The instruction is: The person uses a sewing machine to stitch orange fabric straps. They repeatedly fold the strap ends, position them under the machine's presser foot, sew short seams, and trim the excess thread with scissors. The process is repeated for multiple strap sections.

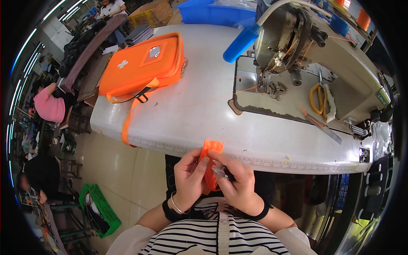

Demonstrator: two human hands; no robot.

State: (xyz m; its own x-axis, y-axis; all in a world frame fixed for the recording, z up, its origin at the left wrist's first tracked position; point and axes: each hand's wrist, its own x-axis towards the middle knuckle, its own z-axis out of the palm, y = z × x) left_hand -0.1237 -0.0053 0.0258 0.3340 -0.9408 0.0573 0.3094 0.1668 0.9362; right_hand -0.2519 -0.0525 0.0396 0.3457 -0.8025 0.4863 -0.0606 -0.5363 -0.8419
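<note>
Pinching a small orange fabric piece [209, 163] between both hands, left hand [189, 176] and right hand [236, 180] closed on it just below the table [191, 110] edge, the person seems mid-trimming, needing careful fingertip control next.

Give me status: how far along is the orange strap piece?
Done: one orange bag lies assembled on the table. In hand: left hand and right hand pinch the orange strap; right also grips a small tool. Left: strap hasn't reached the sewing machine.
</note>
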